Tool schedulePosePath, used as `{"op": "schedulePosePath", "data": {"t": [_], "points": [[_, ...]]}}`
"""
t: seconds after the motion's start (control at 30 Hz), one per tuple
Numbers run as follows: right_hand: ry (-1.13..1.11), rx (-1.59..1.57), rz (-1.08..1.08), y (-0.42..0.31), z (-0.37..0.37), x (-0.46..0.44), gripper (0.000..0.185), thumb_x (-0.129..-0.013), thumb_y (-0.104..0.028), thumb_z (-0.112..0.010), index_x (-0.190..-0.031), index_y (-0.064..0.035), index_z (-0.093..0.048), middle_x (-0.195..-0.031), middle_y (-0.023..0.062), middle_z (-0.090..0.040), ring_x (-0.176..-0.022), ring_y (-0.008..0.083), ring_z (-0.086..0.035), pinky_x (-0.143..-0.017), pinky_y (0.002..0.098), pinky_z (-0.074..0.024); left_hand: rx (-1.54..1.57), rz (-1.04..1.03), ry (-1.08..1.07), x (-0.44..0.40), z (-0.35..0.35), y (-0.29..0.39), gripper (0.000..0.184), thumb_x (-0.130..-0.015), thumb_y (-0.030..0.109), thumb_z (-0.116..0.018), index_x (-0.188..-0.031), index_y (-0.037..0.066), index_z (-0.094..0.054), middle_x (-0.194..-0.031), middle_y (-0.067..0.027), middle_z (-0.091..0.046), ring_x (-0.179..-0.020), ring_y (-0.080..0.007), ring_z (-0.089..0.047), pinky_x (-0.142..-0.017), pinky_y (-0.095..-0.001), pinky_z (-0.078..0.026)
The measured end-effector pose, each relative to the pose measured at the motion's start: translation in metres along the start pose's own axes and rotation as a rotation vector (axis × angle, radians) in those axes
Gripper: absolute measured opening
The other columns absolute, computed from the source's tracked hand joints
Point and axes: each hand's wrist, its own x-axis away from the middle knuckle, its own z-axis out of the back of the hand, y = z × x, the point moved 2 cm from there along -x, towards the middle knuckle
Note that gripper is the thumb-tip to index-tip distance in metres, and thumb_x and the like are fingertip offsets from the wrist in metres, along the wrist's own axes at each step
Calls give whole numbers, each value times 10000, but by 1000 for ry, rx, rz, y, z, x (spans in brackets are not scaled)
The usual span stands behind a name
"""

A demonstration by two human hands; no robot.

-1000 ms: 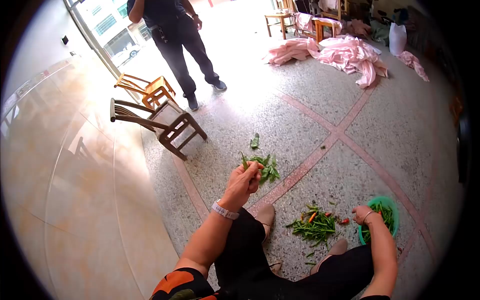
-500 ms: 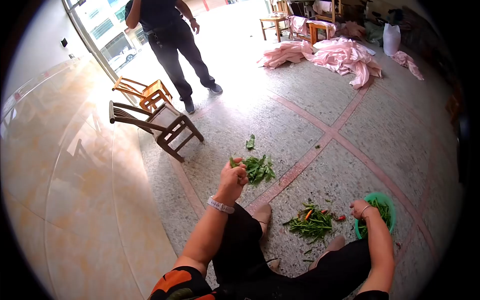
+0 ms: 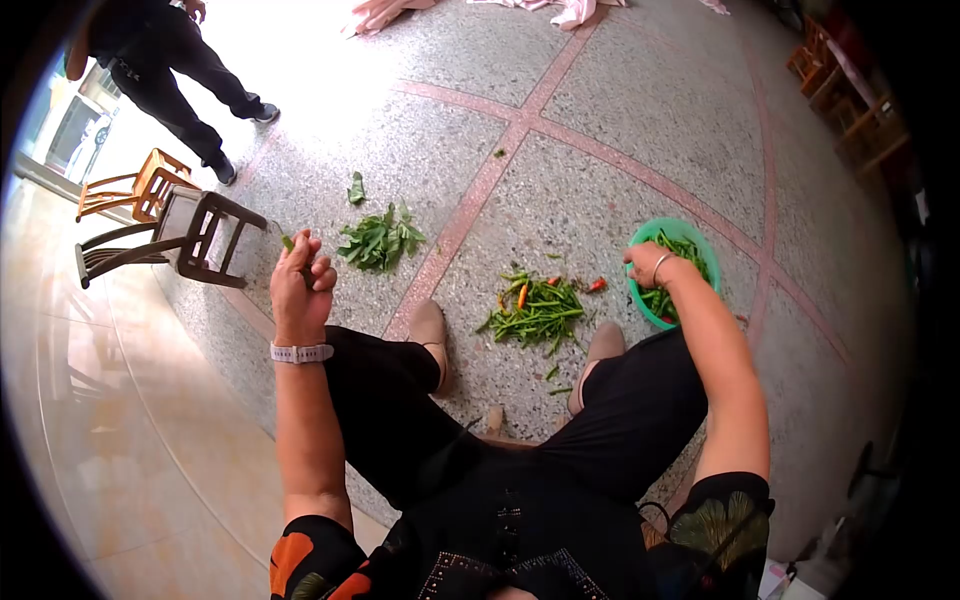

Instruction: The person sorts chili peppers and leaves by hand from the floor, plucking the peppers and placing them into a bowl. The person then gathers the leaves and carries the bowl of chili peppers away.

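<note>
My left hand (image 3: 303, 285) is raised beside my left knee, its fingers closed around a green chili pepper (image 3: 287, 242) whose end pokes out at the top. At the left rim of a green basin (image 3: 714, 262) is my right hand (image 3: 648, 262), fingers curled downward; what they grip is hidden. Green chili peppers (image 3: 680, 245) lie in the basin. Between my feet a pile of green chili peppers (image 3: 540, 315) rests on the floor, with an orange one (image 3: 522, 296) and a red one (image 3: 598, 285) among them. Green leaves (image 3: 380, 240) are heaped beyond my left foot.
A dark wooden chair (image 3: 190, 235) and a lighter one (image 3: 158, 185) stand at the left. Behind them is a standing person (image 3: 165, 75) in dark clothes. Pink cloth (image 3: 385, 12) lies on the far floor. Wooden furniture (image 3: 850, 100) is at the far right.
My view has tilted down and swung right. My left hand has moved away from the leaf heap, toward me. The right hand stays at the basin rim.
</note>
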Motion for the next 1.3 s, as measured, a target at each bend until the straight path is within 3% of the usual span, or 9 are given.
{"op": "schedulePosePath", "data": {"t": [0.43,0.7,0.97,1.13,1.23,1.3], "points": [[-18,-68,-34,10,-4,2,339,-845,-170,-663,-1165,-64,-627,-1143,190,-644,-1101,338,-598,-924,410,-484,-12,-10,16,4,3,3,184,-990,134,-498,-1155,52,-499,-853,-22,-537,-599,-84,-429,-467,-196,-329],[-6,-64,-21,12,-6,-3,348,-838,-126,-654,-1174,-40,-621,-1127,195,-651,-1078,345,-610,-923,409,-486,-23,-42,61,4,10,7,182,-983,127,-510,-1147,50,-502,-850,-22,-533,-602,-90,-427,-476,-201,-330],[56,106,-12,-19,21,-5,184,-826,-185,-635,-876,-23,-706,-991,230,-672,-968,369,-645,-833,432,-518,-70,-65,82,13,23,13,191,-972,159,-548,-1129,51,-532,-842,-11,-533,-593,-82,-435,-458,-203,-324],[242,0,-63,-42,40,6,232,-866,-244,-617,-893,-35,-713,-988,223,-671,-965,387,-637,-807,445,-519,-61,-57,48,20,33,18,186,-987,150,-518,-1142,47,-530,-837,-8,-526,-602,-78,-434,-462,-200,-327],[297,-52,29,-28,32,-23,291,-875,-287,-608,-964,-23,-692,-1024,228,-664,-975,386,-635,-813,446,-516,-94,-53,58,25,30,21,187,-986,150,-519,-1143,48,-531,-835,-8,-523,-602,-76,-430,-462,-199,-325],[250,-564,37,-28,31,-16,433,-880,-390,-611,-1110,-23,-632,-1079,197,-663,-980,333,-651,-820,427,-522,-103,-29,60,32,24,29,186,-988,145,-513,-1145,46,-528,-831,-7,-523,-599,-75,-426,-456,-188,-318]]}}
